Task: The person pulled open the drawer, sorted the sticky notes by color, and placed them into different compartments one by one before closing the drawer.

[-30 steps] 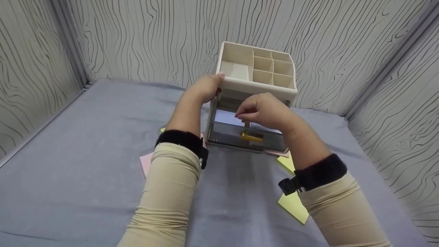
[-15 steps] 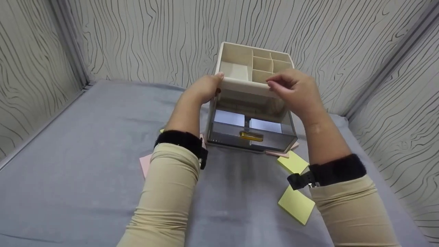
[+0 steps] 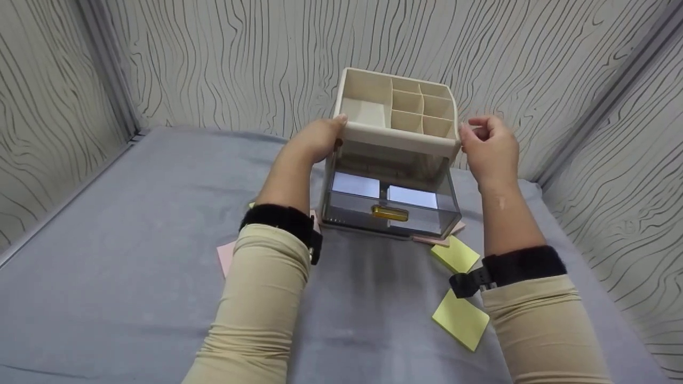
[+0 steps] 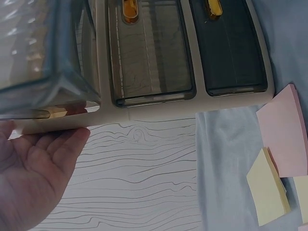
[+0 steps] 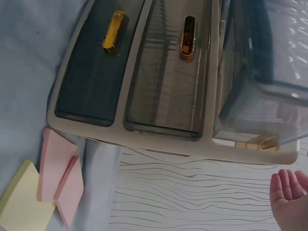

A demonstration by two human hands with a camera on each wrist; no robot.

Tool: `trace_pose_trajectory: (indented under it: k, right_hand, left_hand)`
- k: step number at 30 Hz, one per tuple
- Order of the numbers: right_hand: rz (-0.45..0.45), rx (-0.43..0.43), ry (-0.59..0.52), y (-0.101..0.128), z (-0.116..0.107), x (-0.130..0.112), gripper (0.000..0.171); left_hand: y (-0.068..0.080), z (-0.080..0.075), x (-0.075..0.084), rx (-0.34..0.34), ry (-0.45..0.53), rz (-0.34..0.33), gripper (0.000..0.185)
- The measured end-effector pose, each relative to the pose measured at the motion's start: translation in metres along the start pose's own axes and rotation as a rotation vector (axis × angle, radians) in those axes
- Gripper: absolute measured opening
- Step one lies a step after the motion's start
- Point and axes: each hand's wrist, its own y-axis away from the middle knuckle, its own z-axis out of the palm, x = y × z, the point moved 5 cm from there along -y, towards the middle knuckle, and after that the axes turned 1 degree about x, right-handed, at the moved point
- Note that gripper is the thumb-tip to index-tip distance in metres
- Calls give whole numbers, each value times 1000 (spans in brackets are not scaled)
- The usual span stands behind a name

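A beige desk organiser [image 3: 397, 140] with open top compartments stands at the back of the grey cloth. Its top translucent drawer [image 3: 389, 216], with a gold handle [image 3: 390, 213], is pulled out and holds two white note pads [image 3: 355, 184]. My left hand [image 3: 320, 138] rests flat against the organiser's upper left corner; the left wrist view shows its palm [image 4: 38, 178] beside the organiser's wall [image 4: 144, 113]. My right hand [image 3: 488, 146] hovers at the upper right corner, fingers loosely bent, holding nothing. In the right wrist view its fingertips [image 5: 290, 192] are apart from the organiser [image 5: 192, 147].
Yellow sticky pads [image 3: 455, 254] [image 3: 460, 319] lie on the cloth right of the drawer. A pink pad [image 3: 227, 255] shows by my left sleeve, and more pink pads [image 5: 57, 168] sit under the organiser's edge. Patterned walls close in behind and on both sides.
My right hand lifted out of the open drawer, passed over the organiser's top front edge and moved to its right corner. The left hand stayed in place.
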Motion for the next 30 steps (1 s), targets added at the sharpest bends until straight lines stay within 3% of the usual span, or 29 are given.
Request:
trace_pose_trajectory:
  k: [4,16,25,30]
  right_hand:
    - [74,-74,-79,3,8,9,45]
    - [173,-239,-287,-1,22,22,40]
    - [216,-184,-388,1,24,28,38]
    - [207,-174,-397,1,24,30,37]
  left_hand:
    - [0,0,-1,-5,4,-2,62]
    - [0,-1,1,-15,1,14,57]
    - [2,-2,2,-20,-54,-24,64]
    - [2,-4,-1,-58,-88,-14,65]
